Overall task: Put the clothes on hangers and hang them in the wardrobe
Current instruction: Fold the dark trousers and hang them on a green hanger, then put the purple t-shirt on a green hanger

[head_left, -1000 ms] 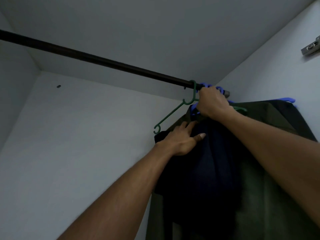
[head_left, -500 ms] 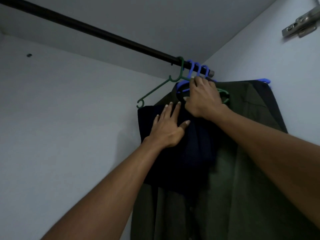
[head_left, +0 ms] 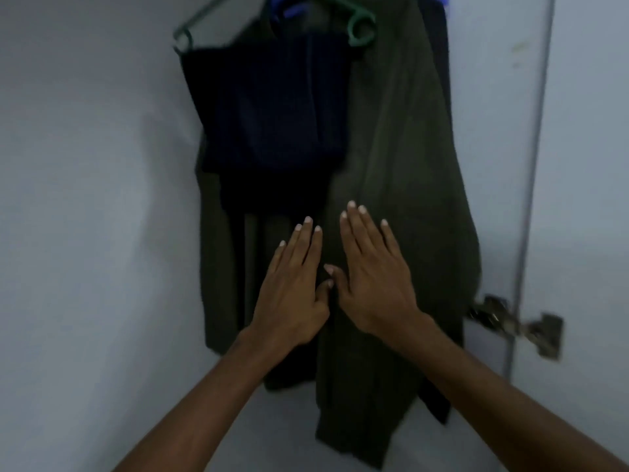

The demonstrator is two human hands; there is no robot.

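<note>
Hanging from a green hanger [head_left: 360, 27] at the top of the view, the dark navy garment [head_left: 269, 114] lies folded over the front of a long olive garment [head_left: 401, 158], whose length runs straight down. Both hands lie flat and wide open, holding nothing, on the olive cloth below the navy hem: left hand [head_left: 292, 287] nearer it, right hand [head_left: 371, 281] beside, thumbs almost touching. A door hinge [head_left: 517, 323] sits well right.

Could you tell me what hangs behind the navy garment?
An olive garment hangs behind the navy garment, showing below and right of it. Its covered upper part, and anything further back, cannot be seen.
</note>
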